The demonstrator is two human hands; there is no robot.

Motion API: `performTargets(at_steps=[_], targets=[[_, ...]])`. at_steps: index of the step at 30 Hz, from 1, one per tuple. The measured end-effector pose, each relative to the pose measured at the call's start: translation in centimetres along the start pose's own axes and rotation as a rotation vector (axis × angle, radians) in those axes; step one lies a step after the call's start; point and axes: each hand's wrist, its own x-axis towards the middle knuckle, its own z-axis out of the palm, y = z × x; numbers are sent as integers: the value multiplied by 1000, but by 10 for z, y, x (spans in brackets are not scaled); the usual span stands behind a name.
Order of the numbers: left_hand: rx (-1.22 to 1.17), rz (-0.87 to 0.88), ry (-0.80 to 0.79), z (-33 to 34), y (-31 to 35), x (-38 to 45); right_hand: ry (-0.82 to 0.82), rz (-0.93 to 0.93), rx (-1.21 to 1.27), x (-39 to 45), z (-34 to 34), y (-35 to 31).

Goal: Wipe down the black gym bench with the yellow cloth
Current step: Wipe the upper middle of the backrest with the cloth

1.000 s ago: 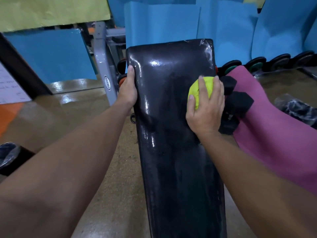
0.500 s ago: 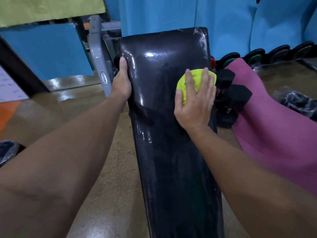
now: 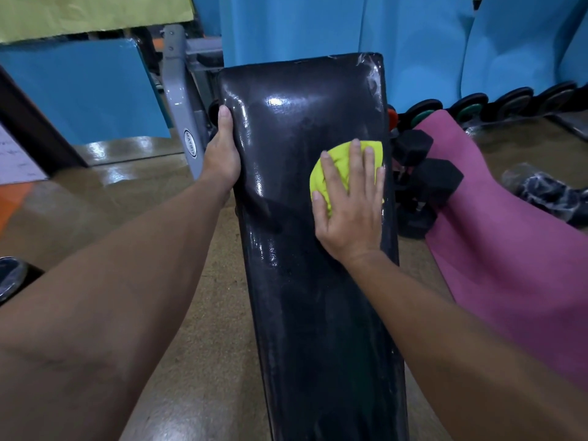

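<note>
Right hand (image 3: 348, 202) flat, pressing yellow cloth (image 3: 324, 176); left hand (image 3: 222, 151) grips bench (image 3: 318, 297) edge; bench runs lengthwise away.

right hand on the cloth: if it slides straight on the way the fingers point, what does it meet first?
Nothing but bare pad at first: the right hand, flat on the yellow cloth, points up the black bench toward its far end. Past that edge hang blue mats; how far behind is unclear.

Gym, padded bench (image 3: 305, 154), dumbbells (image 3: 426, 176), exercise mat (image 3: 509, 249)
</note>
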Motion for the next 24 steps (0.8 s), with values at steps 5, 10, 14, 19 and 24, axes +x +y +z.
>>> performTargets(at_steps=[5, 10, 14, 19, 24], targets=[[2, 9, -7, 1, 1, -2, 61, 138, 54, 7, -1, 19], [-11, 7, 8, 0, 0, -2, 30, 56, 94, 9, 4, 1], [6, 7, 10, 1, 2, -5, 19, 34, 55, -10, 1, 21], [12, 7, 24, 0, 2, -5, 63, 222, 40, 17, 2, 2], [17, 3, 24, 2, 3, -8, -2, -17, 19, -11, 6, -10]])
